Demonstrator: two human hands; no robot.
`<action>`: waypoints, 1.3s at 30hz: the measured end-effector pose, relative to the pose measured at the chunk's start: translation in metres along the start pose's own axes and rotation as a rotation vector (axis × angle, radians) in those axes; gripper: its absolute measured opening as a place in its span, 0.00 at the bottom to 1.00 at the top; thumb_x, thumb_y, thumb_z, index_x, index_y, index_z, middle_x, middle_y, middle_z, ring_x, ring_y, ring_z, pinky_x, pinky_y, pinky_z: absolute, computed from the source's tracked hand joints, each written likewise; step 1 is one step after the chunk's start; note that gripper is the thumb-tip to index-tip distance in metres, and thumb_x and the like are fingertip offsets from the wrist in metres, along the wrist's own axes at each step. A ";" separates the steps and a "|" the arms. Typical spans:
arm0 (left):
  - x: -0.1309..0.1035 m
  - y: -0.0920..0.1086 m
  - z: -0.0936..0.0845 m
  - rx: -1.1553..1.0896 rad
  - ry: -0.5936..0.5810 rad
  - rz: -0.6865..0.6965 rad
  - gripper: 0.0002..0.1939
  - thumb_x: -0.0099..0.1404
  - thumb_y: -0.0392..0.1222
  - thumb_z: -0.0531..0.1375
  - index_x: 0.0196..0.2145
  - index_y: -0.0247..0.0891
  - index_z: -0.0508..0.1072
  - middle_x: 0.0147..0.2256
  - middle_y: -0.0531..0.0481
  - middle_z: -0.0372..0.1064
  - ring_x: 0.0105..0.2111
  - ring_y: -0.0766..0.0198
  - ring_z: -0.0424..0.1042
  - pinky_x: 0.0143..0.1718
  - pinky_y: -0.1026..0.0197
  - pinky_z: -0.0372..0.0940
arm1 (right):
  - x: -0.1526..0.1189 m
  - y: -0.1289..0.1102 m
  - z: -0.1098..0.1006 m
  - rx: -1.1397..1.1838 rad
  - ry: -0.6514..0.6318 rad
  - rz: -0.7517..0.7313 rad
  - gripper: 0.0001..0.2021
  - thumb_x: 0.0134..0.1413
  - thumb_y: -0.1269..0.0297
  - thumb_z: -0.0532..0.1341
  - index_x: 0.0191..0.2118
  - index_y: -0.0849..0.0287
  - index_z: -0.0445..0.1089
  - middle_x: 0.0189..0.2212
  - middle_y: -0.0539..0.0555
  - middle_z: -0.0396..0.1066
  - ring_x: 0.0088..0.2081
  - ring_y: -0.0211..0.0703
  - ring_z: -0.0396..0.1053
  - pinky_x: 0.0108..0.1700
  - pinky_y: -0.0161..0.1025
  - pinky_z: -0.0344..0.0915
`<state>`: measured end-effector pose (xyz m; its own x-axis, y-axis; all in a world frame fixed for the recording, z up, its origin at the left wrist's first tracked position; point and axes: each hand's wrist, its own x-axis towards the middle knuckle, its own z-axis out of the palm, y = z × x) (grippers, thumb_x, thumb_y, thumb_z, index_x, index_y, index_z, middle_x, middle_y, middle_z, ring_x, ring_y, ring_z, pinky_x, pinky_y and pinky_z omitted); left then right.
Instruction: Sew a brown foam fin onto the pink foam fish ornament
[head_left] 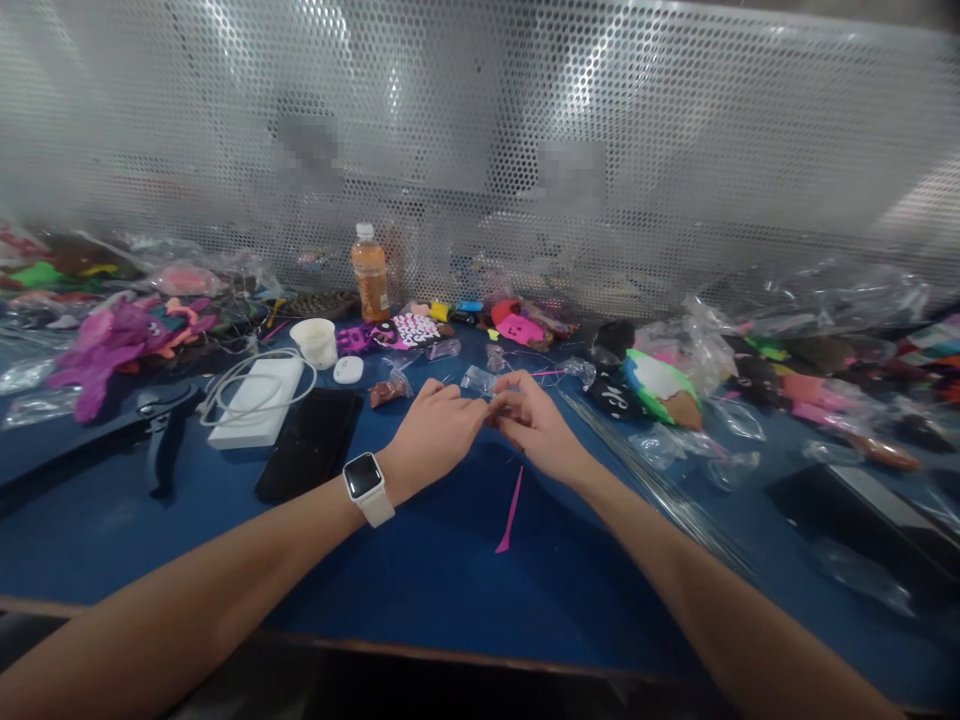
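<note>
My left hand [439,428], with a white-strapped watch [367,487] on its wrist, is closed above the middle of the blue table. Its fingertips meet those of my right hand [536,425], which is closed in a pinch. Whatever lies between the fingers is too small to make out. Just below the right hand, a thin pink modelling tool [511,510] lies on the table. Behind the hands is a clear plastic wrapper [478,381]. A brown lump in clear wrap [390,390] lies beyond the left hand.
Left of my hands lie a black phone [311,445], a white power bank [256,402] with a cable and dark-handled cutters [157,425]. Behind stand a white cup [315,343] and a drink bottle [370,275]. Thin metal wires [660,485] lie right, near colourful clay pieces [664,388]. A perforated metal panel [465,130] closes the back.
</note>
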<state>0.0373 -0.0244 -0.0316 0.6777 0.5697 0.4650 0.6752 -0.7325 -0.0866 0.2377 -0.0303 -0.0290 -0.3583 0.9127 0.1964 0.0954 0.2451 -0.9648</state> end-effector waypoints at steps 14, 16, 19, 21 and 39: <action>0.000 0.005 -0.003 -0.050 0.082 -0.013 0.15 0.79 0.37 0.51 0.35 0.37 0.73 0.28 0.50 0.73 0.32 0.58 0.67 0.41 0.53 0.53 | -0.001 -0.004 -0.003 -0.304 0.090 -0.265 0.16 0.51 0.80 0.58 0.43 0.54 0.66 0.37 0.50 0.70 0.38 0.42 0.72 0.44 0.42 0.69; 0.000 0.005 -0.002 -0.072 0.097 -0.014 0.15 0.79 0.39 0.51 0.36 0.37 0.73 0.29 0.50 0.73 0.33 0.58 0.67 0.41 0.53 0.53 | 0.000 0.001 -0.001 -0.285 0.080 -0.216 0.14 0.56 0.78 0.57 0.45 0.54 0.66 0.41 0.52 0.72 0.38 0.42 0.74 0.42 0.42 0.71; 0.000 0.004 0.000 -0.091 0.103 -0.009 0.16 0.80 0.39 0.50 0.36 0.38 0.73 0.29 0.51 0.74 0.32 0.58 0.66 0.41 0.53 0.53 | 0.000 0.007 0.001 -0.277 0.062 -0.140 0.15 0.60 0.77 0.53 0.48 0.53 0.64 0.41 0.52 0.73 0.30 0.38 0.74 0.32 0.39 0.70; -0.001 0.003 0.001 -0.078 0.102 -0.005 0.16 0.80 0.39 0.50 0.37 0.38 0.73 0.30 0.50 0.74 0.33 0.58 0.66 0.41 0.53 0.54 | -0.001 0.007 0.002 -0.322 0.048 -0.117 0.16 0.62 0.77 0.51 0.51 0.52 0.62 0.41 0.51 0.73 0.25 0.36 0.73 0.29 0.37 0.69; -0.001 0.006 0.002 -0.096 0.028 -0.037 0.14 0.79 0.36 0.51 0.37 0.38 0.73 0.30 0.51 0.75 0.33 0.59 0.66 0.40 0.54 0.52 | 0.000 -0.009 -0.016 -0.522 -0.034 -0.028 0.15 0.59 0.71 0.63 0.51 0.51 0.70 0.25 0.46 0.79 0.27 0.43 0.75 0.32 0.38 0.65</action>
<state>0.0408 -0.0284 -0.0345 0.6434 0.5877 0.4906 0.6678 -0.7442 0.0158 0.2518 -0.0277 -0.0172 -0.3962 0.8946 0.2068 0.5323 0.4073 -0.7422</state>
